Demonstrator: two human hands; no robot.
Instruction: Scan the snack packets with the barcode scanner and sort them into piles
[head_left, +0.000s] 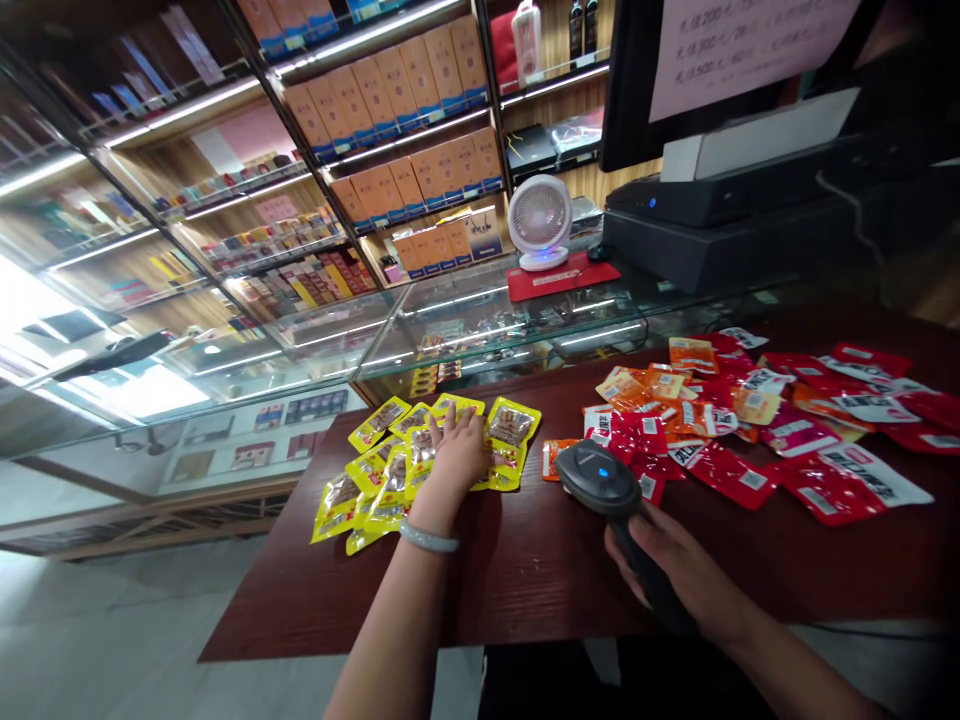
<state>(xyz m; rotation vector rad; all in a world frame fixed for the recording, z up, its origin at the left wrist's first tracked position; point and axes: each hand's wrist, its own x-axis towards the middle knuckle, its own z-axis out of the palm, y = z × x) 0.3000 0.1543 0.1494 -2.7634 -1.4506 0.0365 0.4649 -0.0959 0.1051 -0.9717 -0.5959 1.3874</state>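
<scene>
My left hand, with a pale bangle on its wrist, lies over several yellow snack packets on the left of the dark red table. Its fingers are apart, resting on the packets, and the palm hides some of them. My right hand is wrapped round the handle of a black barcode scanner with a lit blue light. The scanner's head points away from me, just in front of an orange packet and beside a pile of red and orange snack packets.
Behind the table stands a glass display counter. On it are a small white fan, a red mat and a black register with a screen. Shelves of boxes line the back wall.
</scene>
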